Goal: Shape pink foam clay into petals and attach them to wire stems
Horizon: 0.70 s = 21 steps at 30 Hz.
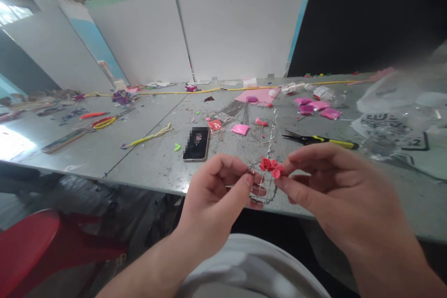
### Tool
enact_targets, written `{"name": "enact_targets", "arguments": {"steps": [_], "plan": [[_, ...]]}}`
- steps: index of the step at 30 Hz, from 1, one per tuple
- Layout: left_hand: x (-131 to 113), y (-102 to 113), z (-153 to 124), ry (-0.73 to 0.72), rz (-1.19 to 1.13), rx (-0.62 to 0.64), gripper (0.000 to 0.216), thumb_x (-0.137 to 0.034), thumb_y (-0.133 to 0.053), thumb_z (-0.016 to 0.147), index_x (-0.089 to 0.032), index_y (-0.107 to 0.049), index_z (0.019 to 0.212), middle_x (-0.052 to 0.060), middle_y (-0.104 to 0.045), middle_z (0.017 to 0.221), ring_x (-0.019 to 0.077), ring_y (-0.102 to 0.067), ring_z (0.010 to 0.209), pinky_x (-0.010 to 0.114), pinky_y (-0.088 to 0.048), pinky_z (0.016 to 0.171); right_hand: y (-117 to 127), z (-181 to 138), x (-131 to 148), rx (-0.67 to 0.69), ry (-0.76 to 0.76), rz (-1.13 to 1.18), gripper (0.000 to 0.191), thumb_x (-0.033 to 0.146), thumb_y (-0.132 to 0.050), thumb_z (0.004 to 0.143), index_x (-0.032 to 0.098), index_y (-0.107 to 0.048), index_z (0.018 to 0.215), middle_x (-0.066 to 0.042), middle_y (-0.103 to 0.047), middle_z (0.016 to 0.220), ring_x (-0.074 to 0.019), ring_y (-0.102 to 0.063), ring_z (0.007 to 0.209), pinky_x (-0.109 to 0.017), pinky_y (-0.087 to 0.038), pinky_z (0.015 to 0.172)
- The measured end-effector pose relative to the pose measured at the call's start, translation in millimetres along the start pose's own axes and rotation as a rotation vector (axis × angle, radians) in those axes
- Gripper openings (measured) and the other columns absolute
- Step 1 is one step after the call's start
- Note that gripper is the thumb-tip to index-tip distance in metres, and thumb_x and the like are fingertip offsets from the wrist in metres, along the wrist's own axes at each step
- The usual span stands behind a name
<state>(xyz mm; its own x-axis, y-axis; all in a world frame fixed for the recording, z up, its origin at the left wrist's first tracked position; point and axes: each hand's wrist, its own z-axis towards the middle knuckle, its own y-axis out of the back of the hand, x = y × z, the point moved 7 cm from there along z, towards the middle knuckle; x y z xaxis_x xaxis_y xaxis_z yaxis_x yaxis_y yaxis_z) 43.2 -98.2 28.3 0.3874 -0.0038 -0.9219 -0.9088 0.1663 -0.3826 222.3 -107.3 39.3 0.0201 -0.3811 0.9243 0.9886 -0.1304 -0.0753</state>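
A: Wire frame (262, 186), location?
B: Over the bench's (157, 165) near edge, between both hands; red flowers (268, 164) at its 12 o'clock. Left hand (216, 200): fingers pinching the rim, 9 o'clock. Right hand (335, 186): thumb and forefinger apparently pinching the flowers' 3 o'clock side.
A: Handling?
B: Judged light, springy; petals soft, crushable. Best hold: bare rim, 9 o'clock.
A: Unclear?
B: Right fingertips' contact obscured. Whether the twisted stem (271, 139) toward 12 joins the frame: cannot tell.
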Motion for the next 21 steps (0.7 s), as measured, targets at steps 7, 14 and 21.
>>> {"name": "enact_targets", "arguments": {"steps": [7, 14, 21], "plan": [[2.2, 2.2, -1.0, 0.012, -0.004, 0.028, 0.028, -0.032, -0.090, 0.076, -0.018, -0.068, 0.087, 0.003, -0.075, 0.078, 0.0142, -0.072, 0.064, 0.022, -0.063, 0.055, -3.9, 2.9, -6.3, 0.048, -0.072, 0.128, 0.028, 0.025, -0.095, 0.070, 0.026, -0.073, 0.087, 0.001, -0.074, 0.080, -0.0125, -0.068, 0.058, -0.018, -0.056, 0.045], [4.9, 4.2, -0.3, 0.002, -0.022, 0.077, 0.026, -0.033, -0.088, 0.080, -0.017, -0.068, 0.089, 0.001, -0.073, 0.074, 0.0119, -0.070, 0.061, 0.020, -0.062, 0.055, -11.5, 0.6, -15.9, 0.129, -0.242, 0.207, 0.026, 0.026, -0.095, 0.070, 0.023, -0.076, 0.087, -0.002, -0.073, 0.078, -0.0150, -0.068, 0.058, -0.021, -0.056, 0.041], [5.8, 3.8, -0.4, -0.007, -0.039, 0.118, 0.024, -0.029, -0.084, 0.085, -0.015, -0.065, 0.092, 0.000, -0.071, 0.073, 0.0094, -0.067, 0.061, 0.019, -0.061, 0.055, -28.2, -8.8, -18.6, 0.226, -0.434, 0.380, 0.020, 0.025, -0.095, 0.070, 0.021, -0.080, 0.082, -0.004, -0.074, 0.076, -0.0121, -0.065, 0.056, -0.017, -0.051, 0.039]]}}
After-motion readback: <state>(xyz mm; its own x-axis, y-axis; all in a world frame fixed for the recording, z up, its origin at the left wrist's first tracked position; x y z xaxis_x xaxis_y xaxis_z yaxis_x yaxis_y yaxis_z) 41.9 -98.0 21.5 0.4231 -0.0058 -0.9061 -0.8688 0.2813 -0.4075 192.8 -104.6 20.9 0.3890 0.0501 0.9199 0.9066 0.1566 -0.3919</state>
